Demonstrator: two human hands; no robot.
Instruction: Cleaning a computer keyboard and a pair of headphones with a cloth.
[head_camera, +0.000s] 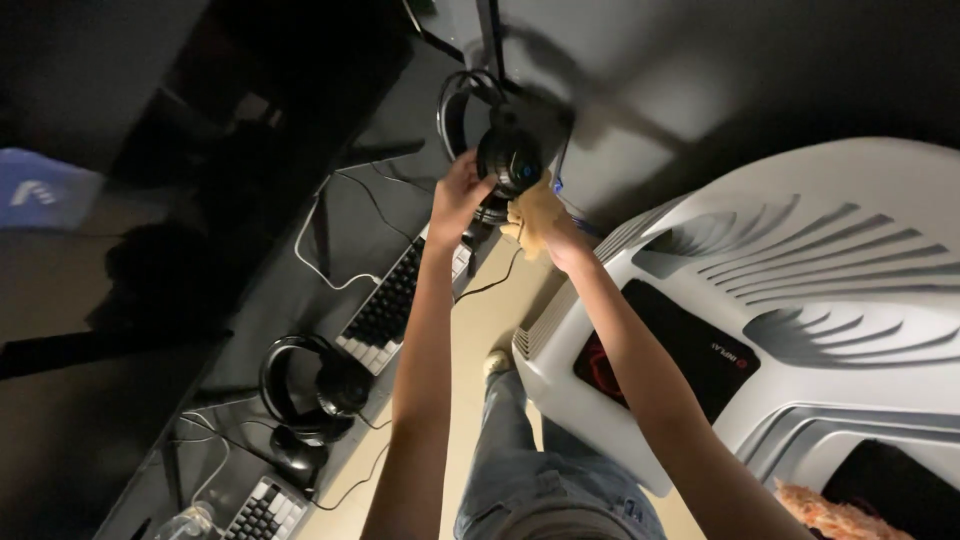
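Head cam: left hand grips the black headset by its earcup, held up over the dark desk. Right hand closed on a yellowish cloth — pressed against the same earcup. Keyboard just below; 2nd headset further along desk. White plastic chair on right.
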